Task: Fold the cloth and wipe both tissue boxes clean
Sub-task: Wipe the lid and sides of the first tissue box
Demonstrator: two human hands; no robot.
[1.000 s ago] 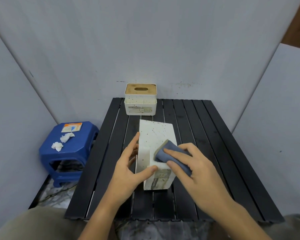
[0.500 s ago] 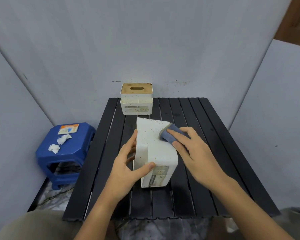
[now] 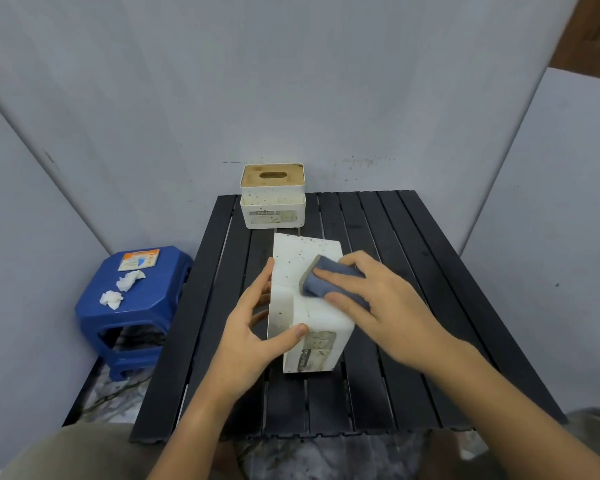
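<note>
Since half a second ago the right hand [image 3: 378, 299] has drawn the folded blue cloth [image 3: 321, 282] back from the far edge toward the middle of the near tissue box [image 3: 303, 306]; its grip is flat, fingers pressed on the cloth to rub the speckled top face. Lying on its side on the black tabletop [image 3: 430, 271], the box offers a broad face upward, likely for easier wiping; the left hand [image 3: 253, 327] steadies it, fingers spread along the left side, thumb on the near edge, probably so the strokes cannot shove it. Behind it, the second tissue box [image 3: 272, 202] stands upright, visibly spotted, apparently not yet wiped.
</note>
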